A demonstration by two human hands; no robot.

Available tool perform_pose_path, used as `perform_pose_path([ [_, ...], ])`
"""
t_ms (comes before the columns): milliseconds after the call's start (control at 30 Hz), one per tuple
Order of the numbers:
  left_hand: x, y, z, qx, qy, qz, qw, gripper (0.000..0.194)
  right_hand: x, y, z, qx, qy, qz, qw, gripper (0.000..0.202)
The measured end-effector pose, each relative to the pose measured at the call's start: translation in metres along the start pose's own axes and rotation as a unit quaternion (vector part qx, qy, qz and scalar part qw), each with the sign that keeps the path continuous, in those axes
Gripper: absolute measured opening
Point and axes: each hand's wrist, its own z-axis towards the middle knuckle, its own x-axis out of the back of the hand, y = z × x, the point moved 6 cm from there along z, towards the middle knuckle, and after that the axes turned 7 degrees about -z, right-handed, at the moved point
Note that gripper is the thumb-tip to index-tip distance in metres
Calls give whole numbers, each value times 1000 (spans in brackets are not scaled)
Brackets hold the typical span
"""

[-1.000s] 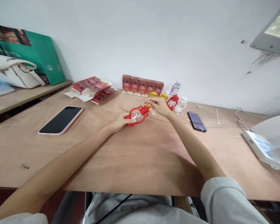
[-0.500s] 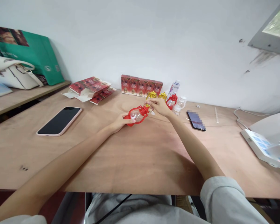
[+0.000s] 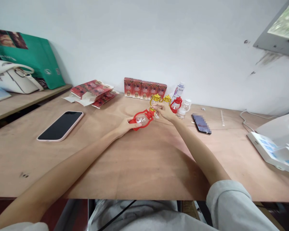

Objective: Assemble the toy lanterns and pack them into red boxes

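A small red lantern (image 3: 142, 120) with a clear globe is held tilted above the table, its top pointing right and away from me. My left hand (image 3: 125, 126) is closed around its red base, thumb on top. At the lantern's top, my right hand (image 3: 162, 110) pinches something thin and pale, perhaps a string or tag; it is too small to name. Behind my right hand stand gold lanterns (image 3: 155, 99), another red lantern (image 3: 176, 104) and a white lantern (image 3: 186, 105).
Small red boxes (image 3: 141, 89) line the wall, beside a bottle (image 3: 178, 89). Opened red packaging (image 3: 91, 91) lies at the back left. A pink-cased phone (image 3: 61, 126) is left, a dark phone (image 3: 201, 124) right. A white device (image 3: 272, 150) sits at the right edge.
The lantern stays in my left hand, almost unmoved. My right fingers have shifted slightly at its top. The whole view has shifted a little.
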Motion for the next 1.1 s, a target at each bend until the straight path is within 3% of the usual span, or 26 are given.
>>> perform_pose_path([
  [100,2,-4,3,-3,-4,6,1000,51,9,-7,-3,-27,42,-28,998,32],
  [200,5,-7,5,-19,5,-1,1000,54,21,-45,-16,-8,125,-102,987,30],
  [267,8,-7,6,-31,29,-12,999,54,18,-94,-33,98,140,-178,969,34],
  [333,10,-6,6,-40,56,-38,997,53,-1,-142,-56,261,59,-219,938,30],
  [400,12,-5,6,-47,71,-76,993,54,-10,-166,-74,324,35,-213,921,19],
  [467,13,-5,7,-50,78,-101,990,55,-1,-159,-76,275,122,-166,939,21],
  [533,14,-6,8,-51,82,-98,990,58,8,-124,-67,151,186,-89,967,35],
  [633,12,-5,6,-55,73,-50,995,64,2,-59,-51,-46,168,68,982,54],
  [700,6,-3,3,-55,54,-11,997,67,-14,-34,-46,-118,114,154,974,60],
  [767,-5,-2,-2,-61,19,30,997,68,-33,-29,-47,-130,48,214,967,57],
  [833,-20,0,-7,-89,-30,73,993,68,-48,-32,-52,-111,22,248,962,51],
  [933,-37,3,-12,-146,-79,155,974,63,-52,-33,-62,-92,74,248,961,44],
  [1000,-43,10,-14,-172,-63,252,950,63,-43,-29,-71,-90,133,218,963,42],
  [1100,-58,51,-30,-277,-6,402,872,59,-20,-24,-86,-94,221,118,964,41],
])
